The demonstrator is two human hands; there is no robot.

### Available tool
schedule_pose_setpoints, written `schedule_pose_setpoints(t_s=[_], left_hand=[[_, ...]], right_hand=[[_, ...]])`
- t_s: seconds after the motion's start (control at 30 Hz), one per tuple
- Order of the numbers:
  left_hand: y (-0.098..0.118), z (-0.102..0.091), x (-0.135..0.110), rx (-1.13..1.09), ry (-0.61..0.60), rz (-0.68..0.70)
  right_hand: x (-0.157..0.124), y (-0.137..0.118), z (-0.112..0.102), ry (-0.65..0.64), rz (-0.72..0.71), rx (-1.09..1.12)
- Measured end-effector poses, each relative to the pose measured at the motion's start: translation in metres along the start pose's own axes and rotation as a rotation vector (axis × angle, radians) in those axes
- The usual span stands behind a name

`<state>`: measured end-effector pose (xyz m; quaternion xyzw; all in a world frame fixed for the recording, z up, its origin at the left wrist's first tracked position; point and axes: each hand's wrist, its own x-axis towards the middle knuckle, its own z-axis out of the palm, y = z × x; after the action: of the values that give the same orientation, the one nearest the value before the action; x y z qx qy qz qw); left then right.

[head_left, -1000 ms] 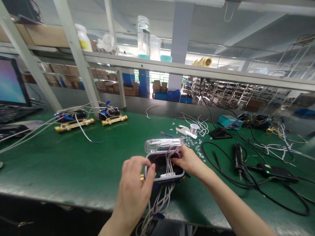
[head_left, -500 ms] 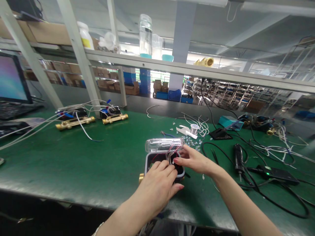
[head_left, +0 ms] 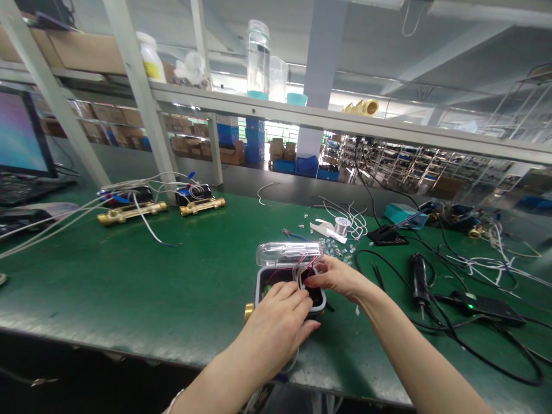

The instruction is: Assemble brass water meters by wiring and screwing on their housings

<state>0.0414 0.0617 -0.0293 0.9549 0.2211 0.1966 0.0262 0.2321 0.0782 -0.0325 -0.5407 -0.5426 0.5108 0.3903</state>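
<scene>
Working both hands inside the case

My left hand [head_left: 280, 313] lies across the near edge of the case [head_left: 259, 290], back up, fingers bent down into it and thumb out toward the right. My right hand [head_left: 338, 279] comes in at the right rear corner, its fingers curled at the edge and its thumb side beside the pale wires [head_left: 296, 275]. The fingertips are partly hidden, so I cannot tell whether either hand is gripping anything.

The case sits near the front of the green desk [head_left: 129, 282], right in front of me. Its clear lid [head_left: 288, 254] is tipped back at the far side, with thin red wires running by it. A brass end [head_left: 249, 312] sticks out at the left, and more wire hangs down past the desk's front edge.

Just behind the lid are pliers [head_left: 296, 236], small clear bits [head_left: 338, 250] and a spool [head_left: 341, 225]. To the right lie a black tool [head_left: 418, 276] and a black unit [head_left: 491, 309] showing a green light, with black cables around them. Well to the left, two brass pipes [head_left: 131, 214] carry dark housings and pale leads, near a monitor [head_left: 23, 132]. Above, the shelf [head_left: 319, 118] bears a jar [head_left: 257, 63] and a brass fitting [head_left: 362, 107].
</scene>
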Motion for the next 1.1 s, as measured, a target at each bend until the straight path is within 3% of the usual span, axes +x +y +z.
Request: schedule_pose_setpoints(t_s=[0.23, 0.3, 0.43, 0.5, 0.7, 0.93, 1.1], left_hand=[[-0.004, 0.004, -0.008, -0.046, 0.121, 0.028], [-0.007, 0.002, -0.012, -0.085, 0.262, -0.007], [-0.02, -0.008, -0.018, -0.044, 0.707, -0.177], [-0.027, -0.015, -0.019, -0.069, 0.785, -0.26], [-0.037, -0.021, -0.02, -0.226, 0.347, -0.183], [-0.044, -0.019, -0.027, -0.116, 0.197, -0.161], [-0.047, -0.016, -0.036, -0.126, 0.199, -0.134]], right_hand=[[0.012, -0.002, 0.008, 0.035, -0.083, -0.127], [0.012, 0.0, 0.009, 0.041, -0.088, -0.155], [0.014, 0.006, 0.008, 0.045, -0.09, -0.182], [0.015, 0.008, 0.008, 0.043, -0.09, -0.182], [0.014, 0.005, 0.012, 0.008, -0.067, -0.109], [0.009, -0.001, 0.02, -0.004, -0.05, -0.003], [0.009, 0.001, 0.019, -0.009, -0.046, -0.009]])
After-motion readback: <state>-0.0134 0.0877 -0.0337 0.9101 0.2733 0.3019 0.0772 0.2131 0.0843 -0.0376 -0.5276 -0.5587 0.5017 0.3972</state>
